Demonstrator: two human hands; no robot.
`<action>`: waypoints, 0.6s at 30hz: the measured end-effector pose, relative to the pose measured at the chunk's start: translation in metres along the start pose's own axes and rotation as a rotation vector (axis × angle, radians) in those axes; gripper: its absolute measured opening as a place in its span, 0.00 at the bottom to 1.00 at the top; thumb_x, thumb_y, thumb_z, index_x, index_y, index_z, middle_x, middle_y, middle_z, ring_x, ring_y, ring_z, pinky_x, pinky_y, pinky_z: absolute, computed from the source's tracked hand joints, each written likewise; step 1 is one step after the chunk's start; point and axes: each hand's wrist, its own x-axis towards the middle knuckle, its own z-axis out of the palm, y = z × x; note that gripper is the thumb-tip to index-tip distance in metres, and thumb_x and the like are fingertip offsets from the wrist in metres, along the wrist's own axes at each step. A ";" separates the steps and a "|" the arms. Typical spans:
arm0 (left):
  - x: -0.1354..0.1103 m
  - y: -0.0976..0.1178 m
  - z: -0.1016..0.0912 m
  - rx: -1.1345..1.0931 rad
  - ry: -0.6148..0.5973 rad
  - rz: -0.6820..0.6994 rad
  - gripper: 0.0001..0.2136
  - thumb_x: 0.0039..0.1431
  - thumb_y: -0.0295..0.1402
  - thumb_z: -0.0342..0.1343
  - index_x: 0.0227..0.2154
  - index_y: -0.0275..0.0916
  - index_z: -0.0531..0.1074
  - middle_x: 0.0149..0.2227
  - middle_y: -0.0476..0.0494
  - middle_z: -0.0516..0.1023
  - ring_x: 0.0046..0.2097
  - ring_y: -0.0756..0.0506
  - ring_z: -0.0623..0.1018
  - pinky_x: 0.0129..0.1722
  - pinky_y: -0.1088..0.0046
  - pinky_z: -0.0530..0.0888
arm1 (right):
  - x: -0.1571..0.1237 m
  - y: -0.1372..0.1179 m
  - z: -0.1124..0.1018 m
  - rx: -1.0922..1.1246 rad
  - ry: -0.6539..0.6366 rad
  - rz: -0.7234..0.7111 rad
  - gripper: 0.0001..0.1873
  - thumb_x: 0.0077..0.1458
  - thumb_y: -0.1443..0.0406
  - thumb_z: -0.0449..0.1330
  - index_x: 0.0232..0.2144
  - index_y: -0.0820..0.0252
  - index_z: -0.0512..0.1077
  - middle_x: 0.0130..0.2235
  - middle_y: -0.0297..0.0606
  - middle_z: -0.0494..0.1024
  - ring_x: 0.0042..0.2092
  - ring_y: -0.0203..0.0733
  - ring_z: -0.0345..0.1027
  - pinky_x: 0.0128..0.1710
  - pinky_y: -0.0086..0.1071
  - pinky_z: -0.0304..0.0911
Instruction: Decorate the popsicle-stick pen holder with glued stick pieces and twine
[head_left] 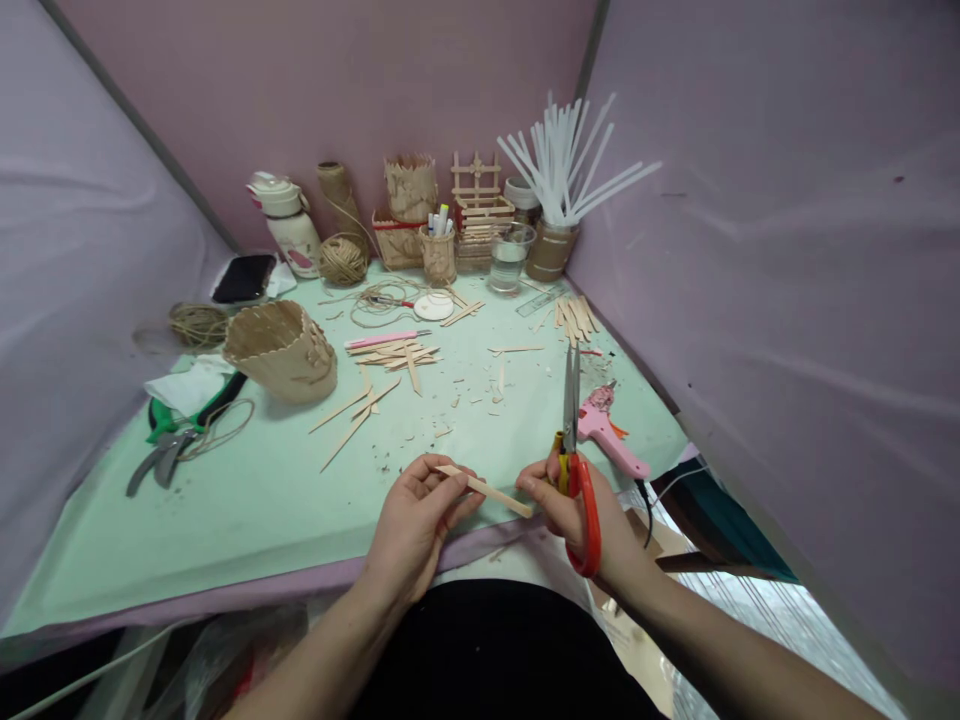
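Two bare forearms [322,640] angle inward from below. The left hand [418,512] pinches a pale stick [495,493] between thumb and fingers near the front of the worktop [262,515]; the right hand [556,507] curls around red-handled scissors [576,466], blades pointing away, its fingertips apparently just short of the stick.

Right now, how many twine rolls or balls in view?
3: a tall roll at the back, a round ball in front of it, and a darker bundle at left beside the wooden pot. More may be hidden.
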 end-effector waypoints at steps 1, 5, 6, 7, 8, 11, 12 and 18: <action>-0.001 -0.001 0.000 0.001 0.005 -0.005 0.13 0.44 0.32 0.68 0.30 0.37 0.68 0.31 0.49 0.76 0.38 0.51 0.76 0.42 0.73 0.77 | 0.001 -0.003 -0.002 -0.002 0.003 -0.005 0.17 0.52 0.53 0.59 0.28 0.56 0.59 0.31 0.36 0.75 0.26 0.36 0.63 0.25 0.30 0.57; -0.002 -0.002 0.000 -0.009 0.088 0.048 0.14 0.43 0.32 0.68 0.28 0.37 0.68 0.32 0.49 0.76 0.40 0.50 0.77 0.44 0.72 0.77 | 0.003 -0.010 -0.007 -0.017 -0.037 0.028 0.18 0.49 0.52 0.62 0.28 0.57 0.61 0.31 0.36 0.76 0.28 0.38 0.66 0.26 0.32 0.58; -0.001 -0.001 0.000 -0.015 0.103 0.068 0.14 0.43 0.32 0.68 0.28 0.36 0.68 0.33 0.48 0.76 0.40 0.49 0.77 0.45 0.71 0.77 | 0.003 -0.011 -0.007 -0.019 -0.044 0.029 0.18 0.49 0.52 0.62 0.28 0.56 0.61 0.31 0.36 0.76 0.28 0.38 0.67 0.26 0.32 0.58; -0.001 -0.001 0.000 -0.021 0.109 0.086 0.13 0.43 0.33 0.68 0.27 0.36 0.68 0.33 0.48 0.76 0.41 0.49 0.77 0.46 0.70 0.76 | 0.003 -0.011 -0.006 -0.021 -0.045 0.026 0.18 0.49 0.52 0.62 0.27 0.56 0.61 0.31 0.36 0.76 0.28 0.38 0.67 0.27 0.32 0.58; -0.001 -0.001 0.000 -0.028 0.111 0.098 0.13 0.43 0.33 0.68 0.27 0.36 0.68 0.34 0.48 0.76 0.41 0.49 0.77 0.47 0.70 0.76 | 0.003 -0.010 -0.005 -0.027 -0.038 0.019 0.17 0.48 0.53 0.62 0.27 0.56 0.60 0.31 0.36 0.76 0.28 0.38 0.66 0.27 0.32 0.59; -0.001 -0.002 -0.003 -0.015 0.083 0.067 0.12 0.44 0.31 0.67 0.25 0.36 0.67 0.35 0.48 0.76 0.40 0.50 0.77 0.47 0.71 0.75 | 0.008 -0.012 -0.006 -0.055 0.004 -0.002 0.16 0.48 0.56 0.62 0.26 0.56 0.59 0.30 0.34 0.76 0.29 0.38 0.65 0.29 0.32 0.59; -0.001 -0.002 -0.004 0.027 0.044 0.026 0.12 0.44 0.31 0.67 0.24 0.36 0.66 0.34 0.49 0.76 0.38 0.51 0.77 0.45 0.72 0.75 | 0.010 -0.013 -0.007 -0.060 0.011 -0.008 0.15 0.48 0.56 0.61 0.26 0.56 0.59 0.30 0.34 0.76 0.30 0.38 0.65 0.30 0.32 0.59; -0.002 0.007 -0.001 0.516 -0.363 -0.104 0.12 0.51 0.34 0.62 0.39 0.38 0.73 0.27 0.48 0.76 0.29 0.50 0.75 0.33 0.74 0.71 | 0.023 -0.020 -0.009 -0.088 -0.065 -0.070 0.13 0.48 0.59 0.61 0.27 0.56 0.59 0.29 0.31 0.74 0.30 0.37 0.66 0.31 0.31 0.60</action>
